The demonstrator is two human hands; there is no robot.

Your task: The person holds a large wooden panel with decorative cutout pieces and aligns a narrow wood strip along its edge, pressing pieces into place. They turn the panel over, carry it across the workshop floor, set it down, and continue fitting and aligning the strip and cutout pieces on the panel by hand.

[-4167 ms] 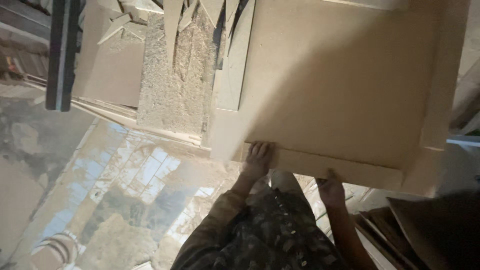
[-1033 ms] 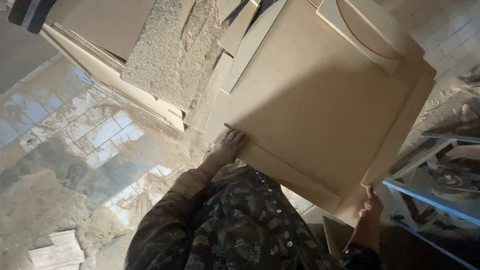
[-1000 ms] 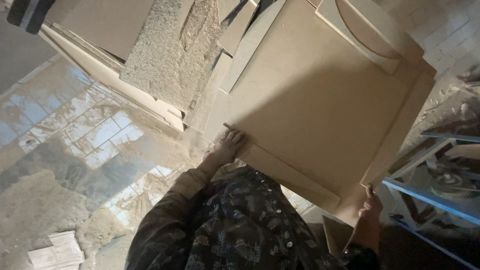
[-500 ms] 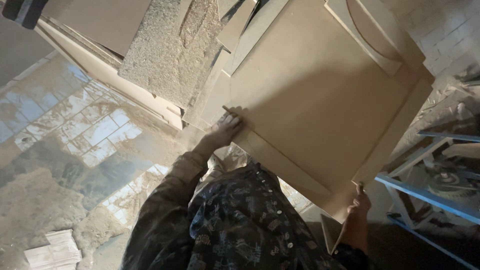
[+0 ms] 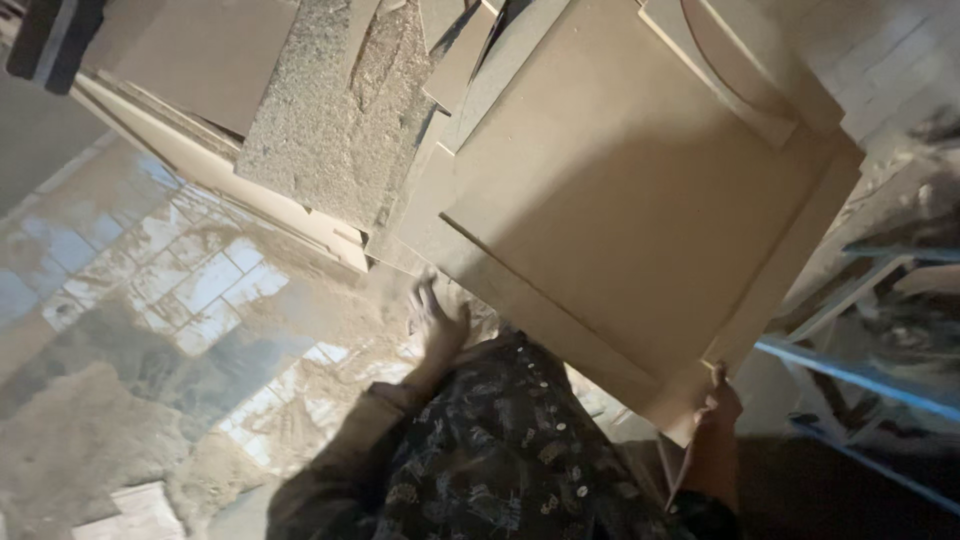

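A large tan fibreboard panel leans on a stack of similar boards in front of me. My right hand grips its lower right corner from below. My left hand is blurred, fingers apart, just below the lower left edge of the boards and holding nothing. A second, wider panel lies directly behind the first. My dark patterned shirt fills the bottom of the view.
A rough chipboard slab and more boards lean at upper left. The tiled floor is covered in sawdust. A blue metal frame stands at right, and a pale paper or tile lies at lower left.
My left hand has come off the panel's lower edge and dropped slightly away. My right hand stays on the lower corner, and the panel has tilted a little further up and away.
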